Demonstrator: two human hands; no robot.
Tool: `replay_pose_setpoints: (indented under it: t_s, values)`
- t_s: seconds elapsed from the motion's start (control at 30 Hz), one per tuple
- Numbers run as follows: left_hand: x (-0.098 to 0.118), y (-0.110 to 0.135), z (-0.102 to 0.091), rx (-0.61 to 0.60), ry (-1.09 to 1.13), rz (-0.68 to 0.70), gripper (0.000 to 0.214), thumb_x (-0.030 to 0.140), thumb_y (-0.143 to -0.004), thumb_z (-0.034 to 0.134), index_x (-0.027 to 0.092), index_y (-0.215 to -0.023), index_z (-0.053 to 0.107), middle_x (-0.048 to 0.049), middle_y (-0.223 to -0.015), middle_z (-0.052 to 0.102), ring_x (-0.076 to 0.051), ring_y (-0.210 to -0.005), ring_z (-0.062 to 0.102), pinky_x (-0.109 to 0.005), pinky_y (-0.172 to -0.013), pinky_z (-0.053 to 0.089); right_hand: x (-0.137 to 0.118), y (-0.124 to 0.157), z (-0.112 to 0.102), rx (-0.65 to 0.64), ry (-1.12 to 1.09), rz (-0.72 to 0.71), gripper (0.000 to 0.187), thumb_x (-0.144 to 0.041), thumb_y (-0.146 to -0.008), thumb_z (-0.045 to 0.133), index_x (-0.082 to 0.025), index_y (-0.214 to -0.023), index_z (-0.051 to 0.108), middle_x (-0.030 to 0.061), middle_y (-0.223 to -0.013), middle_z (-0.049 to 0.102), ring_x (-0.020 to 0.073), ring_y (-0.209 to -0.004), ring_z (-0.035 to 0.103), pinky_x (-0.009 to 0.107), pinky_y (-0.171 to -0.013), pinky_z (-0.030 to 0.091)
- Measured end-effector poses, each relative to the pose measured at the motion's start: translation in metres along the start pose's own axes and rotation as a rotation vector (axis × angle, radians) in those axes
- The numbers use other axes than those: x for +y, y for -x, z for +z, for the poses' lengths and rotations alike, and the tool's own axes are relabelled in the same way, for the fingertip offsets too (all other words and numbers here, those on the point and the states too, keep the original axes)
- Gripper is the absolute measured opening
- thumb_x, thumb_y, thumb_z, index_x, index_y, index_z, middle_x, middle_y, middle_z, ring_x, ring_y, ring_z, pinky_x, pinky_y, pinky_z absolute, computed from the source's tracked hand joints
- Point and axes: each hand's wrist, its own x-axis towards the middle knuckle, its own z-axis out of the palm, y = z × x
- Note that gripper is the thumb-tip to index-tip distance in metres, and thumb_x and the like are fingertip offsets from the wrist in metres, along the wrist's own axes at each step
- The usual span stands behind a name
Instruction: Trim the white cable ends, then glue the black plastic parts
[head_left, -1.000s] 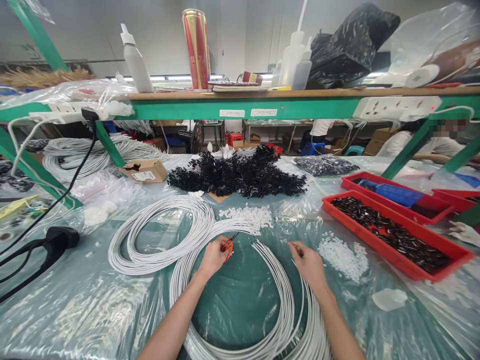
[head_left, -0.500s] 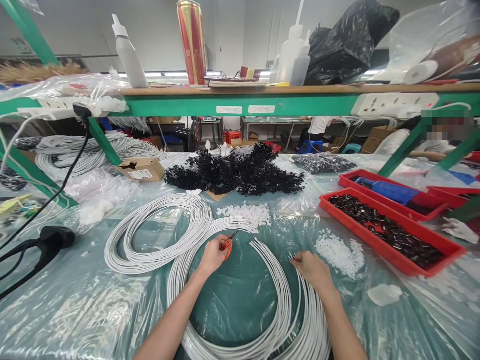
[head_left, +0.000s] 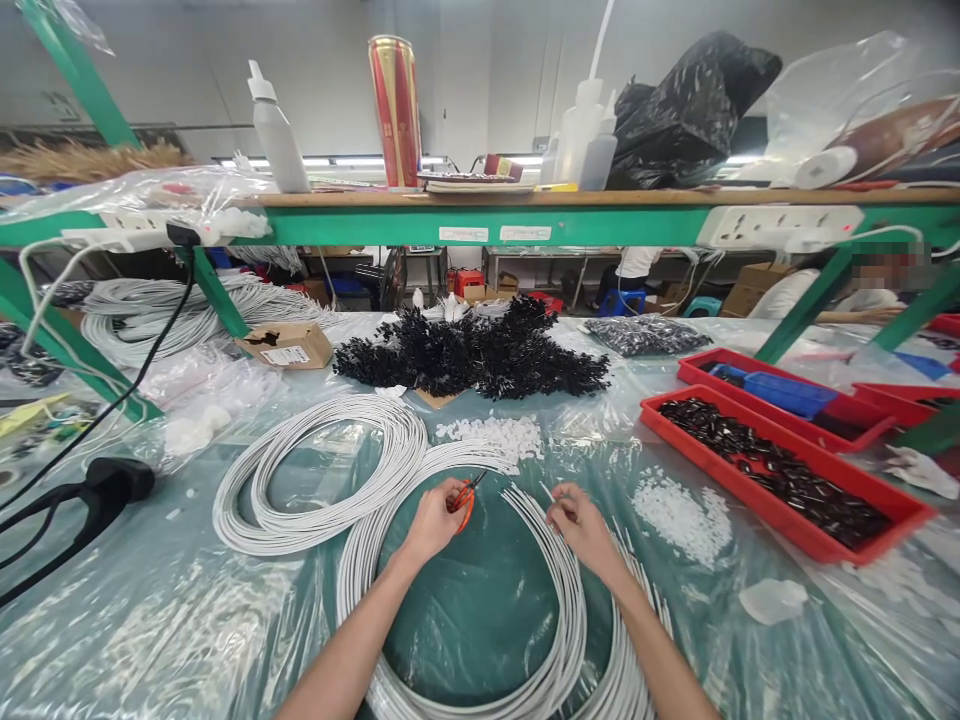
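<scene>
My left hand [head_left: 437, 520] is closed around a small pair of scissors with orange handles [head_left: 466, 505], its dark blades pointing up and right. Between the fingertips of my right hand [head_left: 581, 525] is the end of a white cable [head_left: 547, 491], which sticks out to the upper left. Below both hands lies a large coil of white cables [head_left: 352, 570], with the cut ends of one bundle [head_left: 517, 495] just left of my right hand. Another bundle of white cables [head_left: 626, 650] runs under my right forearm.
Further left lies a second cable coil [head_left: 232, 500]. White bits form one pile [head_left: 495, 435] behind the hands and another [head_left: 682, 515] at right. Black-tipped parts [head_left: 472, 345] are heaped at the back. A red tray [head_left: 750, 500] holds dark pieces. A green shelf beam [head_left: 585, 232] crosses above.
My right hand has moved left, away from the right cable bundle and nearer the scissors, with a cable end in its fingers. My left hand has shifted slightly right with the scissors.
</scene>
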Motion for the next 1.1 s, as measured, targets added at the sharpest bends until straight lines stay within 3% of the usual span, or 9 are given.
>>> replay_pose_setpoints:
  t_s: [0.13, 0.37, 0.63, 0.83, 1.1]
  values:
    - [0.014, 0.006, 0.002, -0.012, 0.036, 0.028, 0.029, 0.044, -0.088, 0.063, 0.015, -0.092, 0.06, 0.0015, -0.068, 0.053, -0.013, -0.062, 0.044, -0.025, -0.059, 0.032, -0.026, -0.005, 0.022, -0.062, -0.111, -0.109, 0.028, -0.049, -0.096, 0.038, -0.023, -0.097, 0.049, -0.0057, -0.06, 0.043, 0.0166, -0.052, 0.043, 0.027, -0.055, 0.032]
    - [0.035, 0.016, 0.002, -0.102, 0.102, 0.091, 0.034, 0.048, -0.091, 0.064, 0.015, -0.09, 0.057, 0.0007, -0.07, 0.051, -0.012, -0.065, 0.043, -0.024, -0.06, 0.033, -0.049, 0.001, 0.047, -0.022, -0.233, -0.17, 0.038, -0.051, -0.103, 0.037, -0.023, -0.08, 0.047, -0.0026, -0.067, 0.043, 0.0161, -0.059, 0.042, 0.028, -0.059, 0.032]
    - [0.038, 0.017, 0.005, -0.208, 0.134, 0.102, 0.031, 0.042, -0.088, 0.069, 0.014, -0.083, 0.057, -0.0003, -0.069, 0.055, -0.011, -0.064, 0.043, -0.024, -0.06, 0.032, -0.039, 0.01, 0.047, 0.034, -0.348, -0.174, 0.051, -0.064, -0.102, 0.041, -0.019, -0.09, 0.063, 0.0007, -0.075, 0.051, 0.0158, -0.063, 0.042, 0.028, -0.06, 0.037]
    - [0.038, 0.019, 0.005, -0.23, 0.141, 0.084, 0.031, 0.042, -0.086, 0.071, 0.013, -0.082, 0.059, -0.0002, -0.067, 0.056, -0.011, -0.062, 0.042, -0.024, -0.059, 0.031, -0.041, 0.011, 0.047, 0.02, -0.377, -0.182, 0.057, -0.07, -0.101, 0.044, -0.018, -0.089, 0.066, 0.0021, -0.075, 0.054, 0.0159, -0.063, 0.043, 0.027, -0.059, 0.037]
    - [0.04, 0.021, 0.008, -0.238, 0.141, 0.069, 0.032, 0.044, -0.085, 0.071, 0.013, -0.081, 0.06, 0.0006, -0.064, 0.054, -0.01, -0.06, 0.04, -0.023, -0.058, 0.031, -0.042, 0.012, 0.047, -0.007, -0.399, -0.185, 0.059, -0.073, -0.1, 0.043, -0.019, -0.085, 0.062, -0.0006, -0.07, 0.044, 0.0145, -0.06, 0.035, 0.027, -0.055, 0.031]
